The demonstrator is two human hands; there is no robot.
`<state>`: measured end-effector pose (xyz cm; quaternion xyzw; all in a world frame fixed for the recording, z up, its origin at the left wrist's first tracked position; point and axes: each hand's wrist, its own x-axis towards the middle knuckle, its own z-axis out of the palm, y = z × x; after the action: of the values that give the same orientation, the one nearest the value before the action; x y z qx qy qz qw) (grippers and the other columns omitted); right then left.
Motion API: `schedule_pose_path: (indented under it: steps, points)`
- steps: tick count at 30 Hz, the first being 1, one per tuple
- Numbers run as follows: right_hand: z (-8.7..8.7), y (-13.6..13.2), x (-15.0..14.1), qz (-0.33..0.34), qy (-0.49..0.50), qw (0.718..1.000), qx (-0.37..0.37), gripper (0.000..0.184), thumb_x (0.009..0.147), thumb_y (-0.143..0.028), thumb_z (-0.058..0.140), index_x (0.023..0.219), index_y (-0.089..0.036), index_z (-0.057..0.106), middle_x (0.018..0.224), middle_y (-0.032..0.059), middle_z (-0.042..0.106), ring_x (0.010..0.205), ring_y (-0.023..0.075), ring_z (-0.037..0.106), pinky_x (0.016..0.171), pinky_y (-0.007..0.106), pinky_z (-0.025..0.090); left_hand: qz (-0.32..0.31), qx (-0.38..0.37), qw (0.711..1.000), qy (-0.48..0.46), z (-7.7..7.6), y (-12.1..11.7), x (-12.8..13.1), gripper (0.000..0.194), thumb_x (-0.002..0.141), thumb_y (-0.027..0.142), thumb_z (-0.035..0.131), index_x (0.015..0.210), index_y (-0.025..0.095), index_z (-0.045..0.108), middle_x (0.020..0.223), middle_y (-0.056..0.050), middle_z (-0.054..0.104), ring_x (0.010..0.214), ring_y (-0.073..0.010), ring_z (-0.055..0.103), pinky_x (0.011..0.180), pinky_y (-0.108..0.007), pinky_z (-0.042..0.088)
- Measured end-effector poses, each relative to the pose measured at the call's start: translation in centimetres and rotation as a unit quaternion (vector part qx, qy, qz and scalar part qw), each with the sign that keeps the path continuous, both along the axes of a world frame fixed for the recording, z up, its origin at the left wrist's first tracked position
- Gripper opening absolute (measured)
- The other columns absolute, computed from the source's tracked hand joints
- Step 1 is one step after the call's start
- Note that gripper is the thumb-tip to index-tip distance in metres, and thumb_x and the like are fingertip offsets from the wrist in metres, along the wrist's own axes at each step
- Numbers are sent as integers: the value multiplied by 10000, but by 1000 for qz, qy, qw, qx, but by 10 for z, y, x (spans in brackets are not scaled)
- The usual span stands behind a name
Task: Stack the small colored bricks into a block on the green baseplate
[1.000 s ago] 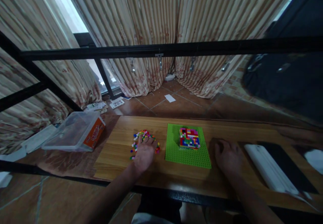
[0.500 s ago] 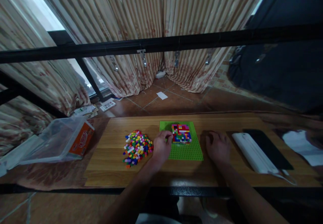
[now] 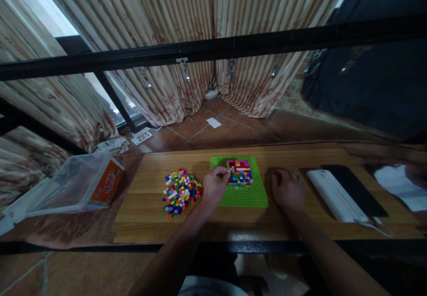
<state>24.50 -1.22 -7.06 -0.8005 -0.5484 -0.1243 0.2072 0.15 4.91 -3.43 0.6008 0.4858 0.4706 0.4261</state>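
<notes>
A green studded baseplate (image 3: 245, 198) lies on the wooden table. On it stands a low, square build of small multicoloured building bricks (image 3: 239, 172). My left hand (image 3: 214, 185) reaches over the plate's left side, thumb and forefinger pinched at the build's left edge. A tiny pale spot shows at the fingertips, too small to name. To the left of that hand lies a loose pile of small bricks (image 3: 182, 191) in many colours. Beyond the plate's right edge, my right hand (image 3: 288, 190) rests on the table, fingers loosely bent and thumb apart, with nothing visible in it.
On the right of the table (image 3: 143, 225) lie a white device with a cable (image 3: 333, 196) and a dark flat panel (image 3: 356, 189). A clear plastic box (image 3: 71, 184) with an orange label sits at left. A black rail (image 3: 207, 46) crosses beyond the table, before curtains.
The view has shifted slightly, so the table and bricks sit a little higher in the picture. My left hand stays pinched at the build's left edge. The right hand still rests on the table.
</notes>
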Motion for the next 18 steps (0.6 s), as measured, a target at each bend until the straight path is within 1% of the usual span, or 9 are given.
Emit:
schedule_pose_path:
  steps: [6, 10, 14, 18]
  points:
    - [0, 0, 0, -2, 9, 1000, 3, 332, 914, -328, 463, 1096, -129, 657, 1126, 175, 645, 1019, 306, 524, 843, 419, 389, -18, -56, 997, -56, 0, 7, 0, 25, 700, 150, 690, 706, 172, 680, 685, 17, 676, 665, -120, 612, 673, -233, 484]
    - [0, 0, 0, -3, 13, 1000, 1, 342, 912, -330, 452, 1108, -131, 650, 1138, 172, 638, 1028, 306, 522, 852, 425, 386, -33, -60, 996, -62, 0, 9, -3, 34, 702, 207, 697, 702, 174, 686, 666, 19, 660, 642, -118, 588, 645, -231, 468]
    - [1, -1, -2, -9, 12, 1000, 1, 352, 912, -337, 444, 1107, -132, 653, 1117, 171, 641, 1018, 306, 523, 847, 423, 384, -34, -58, 997, -41, 1, 10, -5, 107, 751, 268, 654, 706, 175, 685, 633, 31, 632, 614, -108, 552, 623, -224, 432]
    - [3, -1, -3, -7, 12, 1000, 0, 353, 910, -329, 448, 1110, -124, 654, 1130, 177, 638, 1029, 308, 518, 844, 423, 388, -27, -66, 997, -7, 3, 13, -5, 265, 820, 368, 589, 654, 168, 640, 570, 42, 569, 557, -94, 492, 565, -220, 372]
